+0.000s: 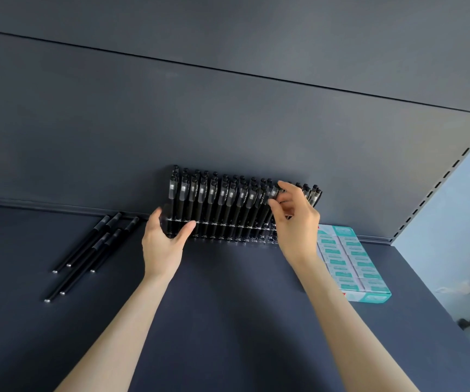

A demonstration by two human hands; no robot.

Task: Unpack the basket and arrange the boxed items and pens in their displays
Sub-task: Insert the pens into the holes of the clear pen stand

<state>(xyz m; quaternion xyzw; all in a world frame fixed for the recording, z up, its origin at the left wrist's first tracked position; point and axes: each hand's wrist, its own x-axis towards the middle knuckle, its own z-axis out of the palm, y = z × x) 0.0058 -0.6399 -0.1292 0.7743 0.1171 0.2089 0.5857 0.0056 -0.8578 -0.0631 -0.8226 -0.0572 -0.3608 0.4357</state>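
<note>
Forearms [120,329] are reaching up and away from me over the dark shelf [228,321], so I am working at its back edge.

Far left, a handful of loose pens [92,250] are lying flat on the shelf, tips toward me, well apart from anything else. These are waiting to go in.

Next, my left hand [163,244] is gripping the left end of the clear rack [228,230], thumb on the near side and fingers curling round the corner, steadying it against the back wall. The racked pens [214,199] are standing upright in close rows, caps up, filling most of it.

Toward the right end, my right hand [296,219] is pinching one pen [273,192] near its cap between thumb and fingertips. It is probably being seated into a slot, though my fingers are hiding the slot itself, so I cannot say whether it is fully down.

Just beside the rack, on the right, teal boxes [349,264] are sitting packed in their own carton, looking finished. No basket is showing.

So I am judging this as the pen-filling step, well along. The next move is calling for letting go of this pen once it is standing straight, then crossing to the far left for a loose one while the left hand is bracing the rack, since a crowded row could tip or jam if nudged sideways.
</note>
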